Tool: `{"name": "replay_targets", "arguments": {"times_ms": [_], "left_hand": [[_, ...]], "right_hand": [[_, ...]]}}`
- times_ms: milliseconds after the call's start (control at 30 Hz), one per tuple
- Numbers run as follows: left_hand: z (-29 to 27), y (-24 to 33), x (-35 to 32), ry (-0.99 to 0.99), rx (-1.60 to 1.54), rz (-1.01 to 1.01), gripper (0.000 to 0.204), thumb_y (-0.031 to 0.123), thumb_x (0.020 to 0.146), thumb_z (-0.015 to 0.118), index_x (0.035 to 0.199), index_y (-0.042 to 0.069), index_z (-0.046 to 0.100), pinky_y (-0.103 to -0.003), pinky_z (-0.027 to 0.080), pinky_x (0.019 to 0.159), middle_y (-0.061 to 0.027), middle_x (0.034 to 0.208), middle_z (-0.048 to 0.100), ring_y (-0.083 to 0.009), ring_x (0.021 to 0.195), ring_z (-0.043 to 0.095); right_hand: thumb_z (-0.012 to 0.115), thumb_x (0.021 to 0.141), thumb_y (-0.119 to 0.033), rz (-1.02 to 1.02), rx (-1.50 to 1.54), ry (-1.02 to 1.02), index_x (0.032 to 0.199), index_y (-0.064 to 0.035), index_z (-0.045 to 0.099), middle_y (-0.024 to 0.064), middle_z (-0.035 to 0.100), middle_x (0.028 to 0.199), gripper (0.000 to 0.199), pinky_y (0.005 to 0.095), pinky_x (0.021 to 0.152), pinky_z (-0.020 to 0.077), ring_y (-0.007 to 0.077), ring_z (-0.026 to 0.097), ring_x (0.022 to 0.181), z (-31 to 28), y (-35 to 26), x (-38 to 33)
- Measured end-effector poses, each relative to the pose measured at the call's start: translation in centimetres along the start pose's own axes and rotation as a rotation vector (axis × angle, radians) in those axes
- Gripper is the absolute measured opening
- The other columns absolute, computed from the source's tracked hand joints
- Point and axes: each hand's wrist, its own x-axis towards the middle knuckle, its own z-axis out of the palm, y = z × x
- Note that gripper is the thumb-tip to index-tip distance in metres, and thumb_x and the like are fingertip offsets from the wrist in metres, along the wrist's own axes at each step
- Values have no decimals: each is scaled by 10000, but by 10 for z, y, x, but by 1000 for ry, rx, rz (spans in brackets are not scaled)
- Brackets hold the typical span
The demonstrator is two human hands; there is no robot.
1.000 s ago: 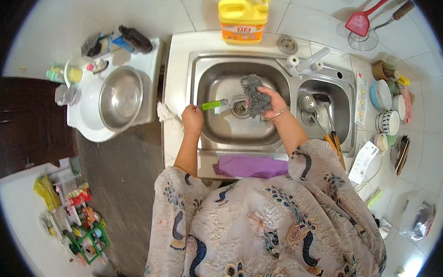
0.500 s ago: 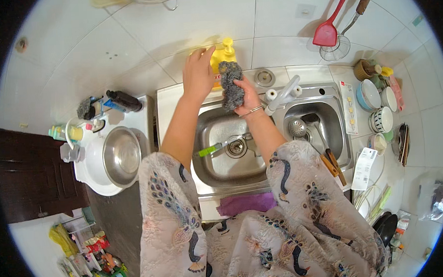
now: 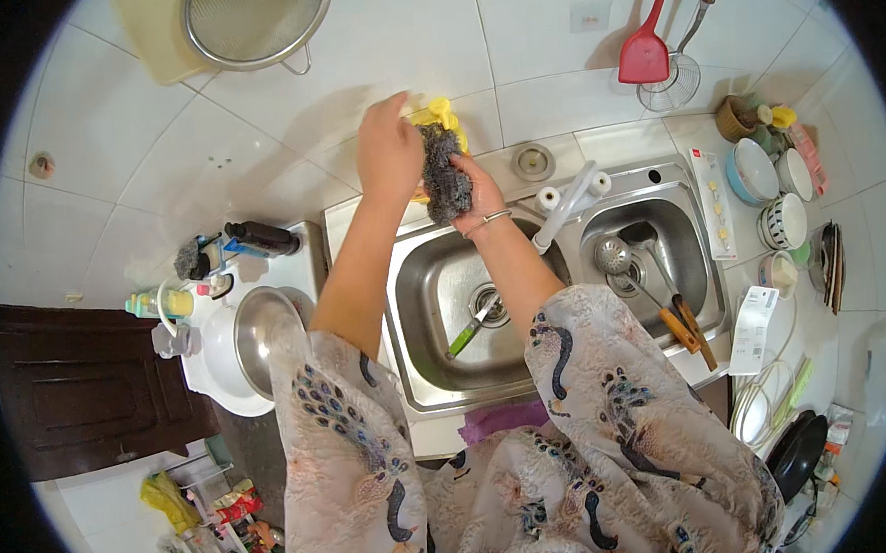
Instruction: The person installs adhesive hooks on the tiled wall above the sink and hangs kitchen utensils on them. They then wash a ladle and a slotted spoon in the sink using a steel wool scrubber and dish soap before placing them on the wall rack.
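Note:
My right hand (image 3: 480, 196) is closed round a dark grey mesh scouring pad (image 3: 446, 184), held up over the back rim of the sink. Just left of the pad's upper end is my left hand (image 3: 390, 151), fingers extended and partly hidden, close to a yellow pump bottle (image 3: 441, 109). The pad and hands cover most of that bottle, and contact between left hand and bottle cannot be made out. Below, in the larger steel basin (image 3: 423, 368), lies a green-handled knife-like tool (image 3: 463, 336) beside the drain.
The smaller basin holds a slotted skimmer (image 3: 614, 257) and another wooden-handled utensil. A white faucet (image 3: 565, 208) stands between the basins. Bowls (image 3: 753, 172) line the right counter. A steel bowl (image 3: 268, 336) sits at left. A red spatula (image 3: 644, 56) and a strainer (image 3: 258, 26) hang on the wall.
The view has shifted, showing more wall at upper left. The scouring pad now sits closer to the pump head, covering more of the bottle. The green-handled tool lies at a steeper angle.

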Motion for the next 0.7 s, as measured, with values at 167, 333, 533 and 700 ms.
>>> {"name": "replay_targets", "arguments": {"times_ms": [167, 333, 533, 700], "left_hand": [[0, -14, -62, -178, -497, -586, 248, 74, 801, 567, 1028, -25, 583, -288, 463, 677, -110, 894, 619, -156, 765, 578], [-13, -17, -66, -262, -697, -767, 197, 45, 785, 582, 963, -34, 611, -247, 436, 599, -37, 796, 607, -102, 692, 540], [-16, -21, -57, -411, -799, -772, 193, 114, 817, 596, 997, 46, 608, -198, 361, 536, 24, 755, 550, -59, 639, 470], [-7, -22, -52, -200, -872, -858, 246, 70, 810, 591, 1045, 5, 559, -213, 417, 518, -27, 816, 571, -82, 625, 508]], "right_hand": [[492, 859, -160, 151, 25, -21, 1123, -78, 515, 97, 606, 963, 277, 372, 742, 507, 235, 603, 856, -23, 8, 1], [501, 903, -278, 132, -132, 7, 1106, -30, 510, 98, 595, 982, 321, 353, 747, 505, 195, 599, 854, -11, 0, -25], [620, 836, -197, 62, -342, -55, 1133, -30, 479, 56, 589, 969, 369, 298, 705, 496, 145, 584, 827, -10, 3, -34], [598, 828, -120, -158, -369, -25, 1223, -64, 417, 100, 537, 1100, 437, 320, 764, 482, 167, 553, 955, -1, 15, -36]]}}
